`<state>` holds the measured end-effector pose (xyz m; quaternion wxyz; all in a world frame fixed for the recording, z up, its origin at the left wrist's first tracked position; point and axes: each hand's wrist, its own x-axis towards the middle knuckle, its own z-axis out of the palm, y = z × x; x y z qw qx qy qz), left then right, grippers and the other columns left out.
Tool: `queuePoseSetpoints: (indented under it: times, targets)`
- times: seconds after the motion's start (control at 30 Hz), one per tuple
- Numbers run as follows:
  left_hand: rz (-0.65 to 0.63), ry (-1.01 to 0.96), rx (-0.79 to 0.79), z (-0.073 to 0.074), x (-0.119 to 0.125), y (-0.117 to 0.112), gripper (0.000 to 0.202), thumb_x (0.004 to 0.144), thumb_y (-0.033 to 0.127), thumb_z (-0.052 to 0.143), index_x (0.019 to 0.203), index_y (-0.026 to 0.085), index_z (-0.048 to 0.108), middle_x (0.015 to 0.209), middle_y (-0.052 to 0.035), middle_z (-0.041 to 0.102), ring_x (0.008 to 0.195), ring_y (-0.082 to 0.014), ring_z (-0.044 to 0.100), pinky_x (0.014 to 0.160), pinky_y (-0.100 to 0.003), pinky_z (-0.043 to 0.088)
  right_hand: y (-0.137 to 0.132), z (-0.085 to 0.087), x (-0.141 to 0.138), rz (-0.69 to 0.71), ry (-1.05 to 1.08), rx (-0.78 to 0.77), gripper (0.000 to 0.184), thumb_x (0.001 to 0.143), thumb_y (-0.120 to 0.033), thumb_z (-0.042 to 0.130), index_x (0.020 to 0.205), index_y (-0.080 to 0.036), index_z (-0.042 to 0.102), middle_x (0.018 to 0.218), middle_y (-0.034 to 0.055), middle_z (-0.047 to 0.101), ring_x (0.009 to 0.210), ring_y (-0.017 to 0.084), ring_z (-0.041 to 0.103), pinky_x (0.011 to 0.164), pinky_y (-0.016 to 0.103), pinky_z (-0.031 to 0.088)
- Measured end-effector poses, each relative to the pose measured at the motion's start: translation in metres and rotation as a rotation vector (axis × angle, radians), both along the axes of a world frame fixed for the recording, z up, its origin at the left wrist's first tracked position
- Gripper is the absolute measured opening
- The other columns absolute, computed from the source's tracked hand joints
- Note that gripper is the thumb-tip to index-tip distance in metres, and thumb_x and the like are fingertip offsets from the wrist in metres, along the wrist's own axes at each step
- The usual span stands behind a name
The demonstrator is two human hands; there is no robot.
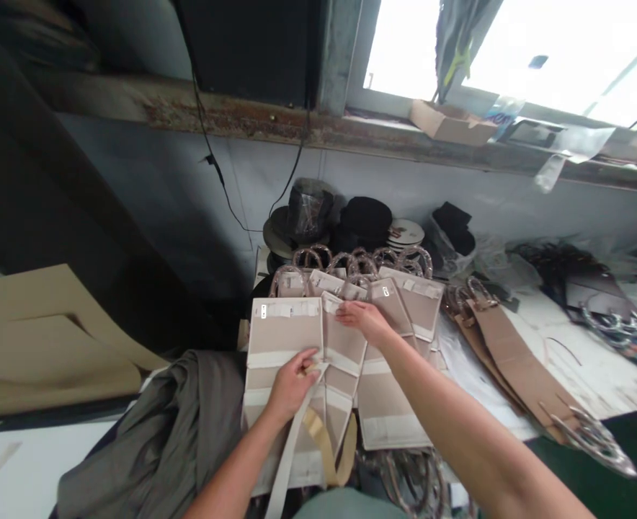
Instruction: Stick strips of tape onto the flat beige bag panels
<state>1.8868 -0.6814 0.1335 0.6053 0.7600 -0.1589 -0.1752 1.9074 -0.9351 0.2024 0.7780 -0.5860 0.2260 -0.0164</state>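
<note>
Beige flat panels, stacked and overlapping, lie right in front of the person. Left hand (292,386) is over the inner edge of the left panel (286,333), holding a pale strip (292,443) in a narrow grip, thumb against fingers. Strip hangs from the grip toward the bottom of the view. Tan strip (323,443) loops just beside it, over the lower part of the panels; can't tell from this angle whether the two are joined.

Right hand (362,321) is higher up, fingertips on the top end of the neighbouring panel (345,349), which sits tilted against the left panel. Fingers close together there; can't tell if they pinch the panel or just press on it.

Left panel has a small white label (263,311) at its top left corner and pale bands across it. More beige panels fan out behind and to the right, with plastic-wrapped loop handles at the far end.

Around: dark grey cloth (194,425) bunched to the left, brown panels (518,360) with wrapped handles to the right, black roll (365,216) and white reel (405,232) by the wall, open cardboard box (451,124) on the window sill.
</note>
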Motion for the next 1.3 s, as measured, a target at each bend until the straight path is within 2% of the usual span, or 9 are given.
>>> queuePoseSetpoints:
  times: [0.1,0.2,0.37,0.5,0.67,0.83,1.03,1.17,1.3]
  targets:
    - [0.025,0.044,0.002,0.003,-0.001,-0.003,0.06,0.074,0.033,0.072,0.131,0.015,0.068,0.088,-0.0009,0.075,0.081,-0.0175,0.069,0.083,-0.032,0.055,-0.002,-0.004,-0.002,-0.113,-0.075,0.045,0.032,0.086,-0.047,0.068,0.097,-0.017,0.067,0.097,0.0134,0.077,0.092,0.025,0.076,0.081,0.034,0.06]
    - [0.028,0.065,-0.002,0.006,-0.003,-0.007,0.048,0.072,0.036,0.075,0.114,0.014,0.075,0.097,-0.006,0.078,0.09,-0.0208,0.071,0.087,-0.034,0.055,-0.018,-0.004,-0.012,-0.172,-0.171,0.086,0.043,0.085,-0.059,0.064,0.096,-0.017,0.068,0.1,0.0142,0.077,0.099,0.027,0.075,0.085,0.036,0.06]
    - [0.05,0.03,0.067,0.023,-0.011,-0.018,0.029,0.07,0.037,0.075,0.089,0.015,0.078,0.089,-0.0075,0.08,0.083,-0.0235,0.073,0.082,-0.035,0.056,-0.036,-0.016,-0.041,-0.1,-0.048,-0.001,0.047,0.068,-0.057,0.083,0.083,-0.014,0.07,0.082,0.0134,0.076,0.076,0.025,0.075,0.067,0.032,0.059]
    - [0.106,-0.03,0.133,0.046,-0.028,-0.032,0.024,0.072,0.037,0.074,0.083,0.016,0.078,0.081,-0.0059,0.08,0.078,-0.0233,0.072,0.078,-0.035,0.055,-0.024,-0.012,-0.07,-0.13,-0.09,-0.015,0.044,0.074,-0.057,0.077,0.084,-0.015,0.071,0.077,0.008,0.073,0.069,0.02,0.071,0.062,0.027,0.053]
    - [0.086,-0.097,0.175,0.074,-0.054,-0.056,0.026,0.075,0.043,0.075,0.08,0.017,0.076,0.078,-0.003,0.077,0.074,-0.0209,0.069,0.074,-0.03,0.052,-0.002,0.016,-0.124,0.205,-0.354,-0.463,0.023,0.084,-0.035,0.073,0.099,-0.019,0.078,0.083,0.0035,0.073,0.073,0.017,0.066,0.068,0.027,0.05]
    - [-0.011,-0.218,0.268,0.09,-0.078,-0.077,0.022,0.08,0.039,0.07,0.072,0.018,0.072,0.07,-0.0007,0.072,0.069,-0.0189,0.064,0.067,-0.026,0.048,0.001,0.026,-0.159,0.258,-0.392,-0.809,0.015,0.084,-0.016,0.069,0.092,-0.023,0.079,0.085,0.0012,0.069,0.076,0.015,0.065,0.07,0.024,0.044]
    - [-0.115,-0.275,0.324,0.083,-0.08,-0.087,0.018,0.079,0.033,0.072,0.09,0.02,0.078,0.067,0.001,0.068,0.063,-0.0178,0.06,0.063,-0.026,0.044,-0.014,0.021,-0.174,0.246,-0.321,-0.95,0.011,0.08,-0.016,0.072,0.085,-0.024,0.078,0.085,0.0014,0.069,0.077,0.016,0.064,0.068,0.024,0.041]
    - [-0.159,-0.311,0.355,0.073,-0.11,-0.073,0.024,0.084,0.031,0.068,0.102,0.027,0.082,0.085,-0.0034,0.077,0.074,-0.0207,0.066,0.07,-0.029,0.047,0.002,0.005,-0.193,0.324,-0.288,-0.961,0.023,0.09,-0.036,0.059,0.075,-0.027,0.074,0.075,0.0052,0.069,0.069,0.021,0.064,0.065,0.031,0.046]
    - [-0.222,-0.281,0.366,0.051,-0.147,-0.052,0.035,0.08,0.032,0.073,0.114,0.037,0.079,0.086,-0.0009,0.079,0.078,-0.0206,0.071,0.063,-0.028,0.048,0.016,-0.003,-0.213,0.399,-0.355,-1.038,0.012,0.08,-0.058,0.063,0.076,-0.057,0.074,0.075,0.0102,0.069,0.076,0.03,0.072,0.057,0.042,0.05]
